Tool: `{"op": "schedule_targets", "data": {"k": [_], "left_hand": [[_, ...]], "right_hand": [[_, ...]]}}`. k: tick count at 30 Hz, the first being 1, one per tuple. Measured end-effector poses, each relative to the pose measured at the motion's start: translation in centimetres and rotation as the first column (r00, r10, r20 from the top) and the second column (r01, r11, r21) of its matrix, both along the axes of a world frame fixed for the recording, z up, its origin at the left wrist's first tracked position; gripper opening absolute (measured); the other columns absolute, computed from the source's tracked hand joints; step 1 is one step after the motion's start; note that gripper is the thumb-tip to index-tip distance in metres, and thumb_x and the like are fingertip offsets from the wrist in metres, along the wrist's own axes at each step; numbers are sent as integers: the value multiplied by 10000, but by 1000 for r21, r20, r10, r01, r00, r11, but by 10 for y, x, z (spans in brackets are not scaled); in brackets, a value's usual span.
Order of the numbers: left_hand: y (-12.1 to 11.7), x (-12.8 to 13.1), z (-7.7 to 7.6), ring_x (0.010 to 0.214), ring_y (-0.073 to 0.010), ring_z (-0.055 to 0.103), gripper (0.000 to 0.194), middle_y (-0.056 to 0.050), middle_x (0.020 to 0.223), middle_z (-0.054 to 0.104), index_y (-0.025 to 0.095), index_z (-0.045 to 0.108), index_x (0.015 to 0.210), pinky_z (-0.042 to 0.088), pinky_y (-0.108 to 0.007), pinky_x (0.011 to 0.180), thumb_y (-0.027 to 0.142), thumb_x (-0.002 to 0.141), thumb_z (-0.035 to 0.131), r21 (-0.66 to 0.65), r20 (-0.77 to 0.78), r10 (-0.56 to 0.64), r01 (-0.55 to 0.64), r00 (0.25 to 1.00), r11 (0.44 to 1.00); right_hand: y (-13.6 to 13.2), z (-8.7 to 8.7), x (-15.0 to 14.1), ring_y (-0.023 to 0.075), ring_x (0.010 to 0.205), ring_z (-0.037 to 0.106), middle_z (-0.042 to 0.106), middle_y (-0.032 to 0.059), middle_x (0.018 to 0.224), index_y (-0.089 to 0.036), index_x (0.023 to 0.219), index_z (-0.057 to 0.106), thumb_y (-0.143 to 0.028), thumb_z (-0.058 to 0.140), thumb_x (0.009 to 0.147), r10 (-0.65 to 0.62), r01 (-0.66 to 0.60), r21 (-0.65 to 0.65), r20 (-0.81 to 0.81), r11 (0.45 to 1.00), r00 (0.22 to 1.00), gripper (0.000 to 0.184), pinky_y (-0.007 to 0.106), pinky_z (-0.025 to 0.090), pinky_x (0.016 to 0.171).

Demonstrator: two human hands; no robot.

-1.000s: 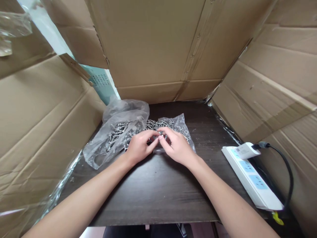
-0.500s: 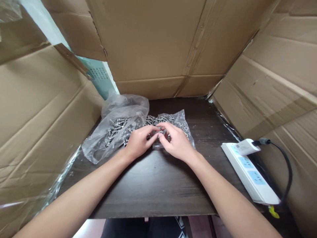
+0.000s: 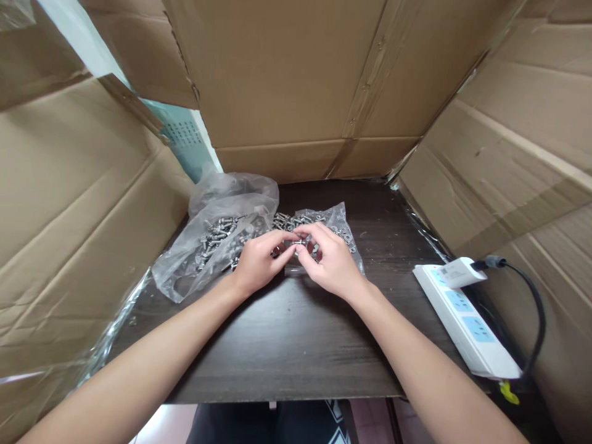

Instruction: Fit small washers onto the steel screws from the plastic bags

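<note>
My left hand [image 3: 259,262] and my right hand [image 3: 327,262] meet fingertip to fingertip over a dark wooden table [image 3: 296,345]. Between the fingertips they pinch a small metal screw [image 3: 298,244]. Just behind the hands lie two clear plastic bags: a larger crumpled bag [image 3: 213,240] on the left with several screws in it, and a smaller flat bag [image 3: 333,225] on the right with several small metal parts. Loose screws [image 3: 283,221] lie between the two bags.
Tall cardboard sheets wall the table at the left [image 3: 78,216], back [image 3: 296,86] and right [image 3: 509,154]. A white power strip [image 3: 467,324] with a plugged-in adapter and black cable lies at the right edge. The table's front edge runs close to my body.
Both hands stayed together at the bags, fingers shifting slightly on the small screw. The view tipped a little, so everything sits slightly higher in frame.
</note>
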State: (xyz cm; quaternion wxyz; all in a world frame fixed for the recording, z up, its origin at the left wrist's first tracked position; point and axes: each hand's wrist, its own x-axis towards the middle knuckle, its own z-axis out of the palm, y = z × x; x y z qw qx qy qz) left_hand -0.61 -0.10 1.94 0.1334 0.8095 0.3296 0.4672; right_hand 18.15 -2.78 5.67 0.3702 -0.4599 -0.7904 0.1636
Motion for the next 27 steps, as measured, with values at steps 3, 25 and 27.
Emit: {"op": "schedule_targets", "data": {"k": [3, 25, 27], "left_hand": [[1, -1, -1, 728, -126, 709, 125, -47, 974, 779, 167, 715, 1077, 579, -222, 699, 223, 991, 643, -13, 7, 2, -2, 1000, 1000], [2, -3, -2, 774, -139, 723, 162, -61, 992, 778, 178, 732, 1120, 574, -239, 719, 222, 1011, 621, 57, -26, 0, 1, 1000, 998], [2, -3, -2, 796, -141, 727, 165, -63, 1006, 780, 176, 731, 1125, 566, -230, 705, 212, 1014, 615, 83, -39, -2, 5, 999, 997]], "right_hand": [[1, -1, -1, 192, 868, 701, 728, 71, 1092, -217, 1138, 645, -239, 607, 932, -30, 30, -7, -72, 1000, 997, 210, 300, 563, 678], [2, 1, -1, 210, 905, 762, 790, 61, 1023, -216, 1145, 672, -242, 640, 910, -59, 46, -107, -119, 993, 991, 240, 319, 619, 720], [2, 1, -1, 212, 915, 772, 800, 62, 1024, -215, 1142, 685, -234, 645, 907, -68, 52, -122, -139, 991, 988, 239, 338, 635, 764]]}}
